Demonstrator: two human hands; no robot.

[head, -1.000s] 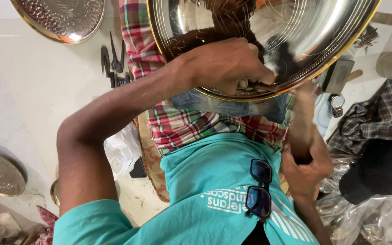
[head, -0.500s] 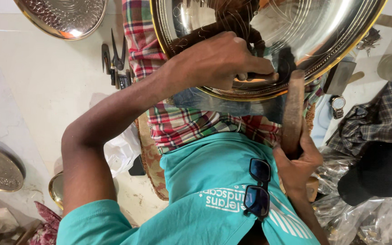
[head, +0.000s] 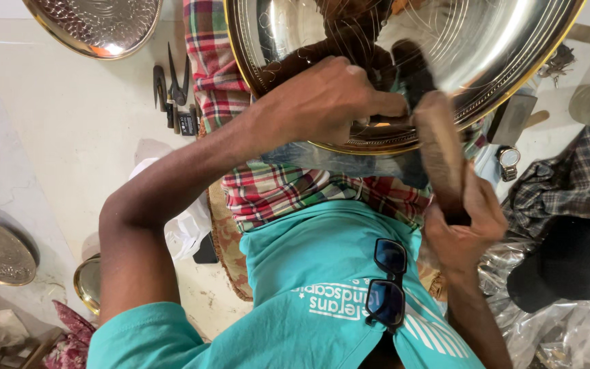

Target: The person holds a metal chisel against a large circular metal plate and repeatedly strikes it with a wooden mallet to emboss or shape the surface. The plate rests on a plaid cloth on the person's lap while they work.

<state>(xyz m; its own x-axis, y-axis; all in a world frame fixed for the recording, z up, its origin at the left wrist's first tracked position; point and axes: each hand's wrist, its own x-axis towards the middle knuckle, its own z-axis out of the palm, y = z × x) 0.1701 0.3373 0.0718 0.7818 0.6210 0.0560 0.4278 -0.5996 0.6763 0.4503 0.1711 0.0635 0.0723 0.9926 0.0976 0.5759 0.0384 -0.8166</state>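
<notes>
Nearest the camera, sunglasses (head: 385,283) hang on a teal shirt. Right hand (head: 464,229) is clenched round a wooden mallet (head: 440,150). Left hand (head: 322,102) grips a small tool, mostly hidden, against the rim of a big brass tray (head: 445,48), cut off above. Beyond, pliers (head: 172,89) lie on pale floor (head: 69,123).

hammered tray (head: 97,27) | pliers (head: 172,85) | wristwatch (head: 508,160) | sunglasses (head: 387,283)

Bright even daylight, glare on metal bowl (head: 486,48), motion-blurred mallet (head: 440,147)
</notes>
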